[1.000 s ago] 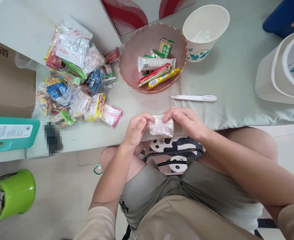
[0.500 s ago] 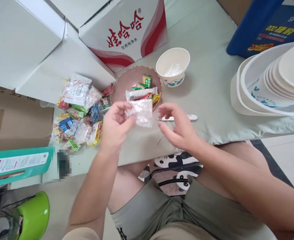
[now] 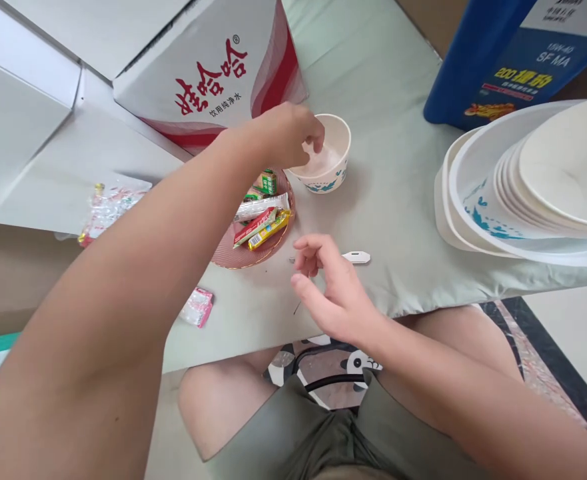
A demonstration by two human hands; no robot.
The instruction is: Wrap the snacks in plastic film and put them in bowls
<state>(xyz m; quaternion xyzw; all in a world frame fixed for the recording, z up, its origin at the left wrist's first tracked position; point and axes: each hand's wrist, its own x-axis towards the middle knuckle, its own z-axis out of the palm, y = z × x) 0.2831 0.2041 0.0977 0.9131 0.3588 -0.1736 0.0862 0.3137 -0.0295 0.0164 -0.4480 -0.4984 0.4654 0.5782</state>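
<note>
**Ana:** Across the worktop [image 3: 403, 193], what takes up the most room?

**Ben:** A white carton [image 3: 198, 67] at the back, printed in red Chinese characters with a smaller line beneath and red swooshes. To the right stands a blue box [image 3: 503, 60] with yellow writing, "200" and "SF MA" readable. Below it lies a stack of white paper bowls [image 3: 523, 180] on its side.

**Ana:** And the arms?

**Ben:** The left forearm stretches far out, from the lower left corner up to the middle. The left hand [image 3: 286, 137] hangs over the rim of a paper cup [image 3: 326, 163] with a blue pattern, fingers curled down into it; whether that grip pinches the clear wrapper inside, I cannot tell.

**Ana:** The right one?

**Ben:** The right hand [image 3: 330, 293] hovers above the near edge, its grip loose and empty, fingers half curled, just beside a small white pen-like tool [image 3: 357, 257].

**Ana:** Anything smaller?

**Ben:** A pink dish [image 3: 233, 257] of snack packets beside the cup, and one pink packet [image 3: 198, 307] lying alone.
</note>
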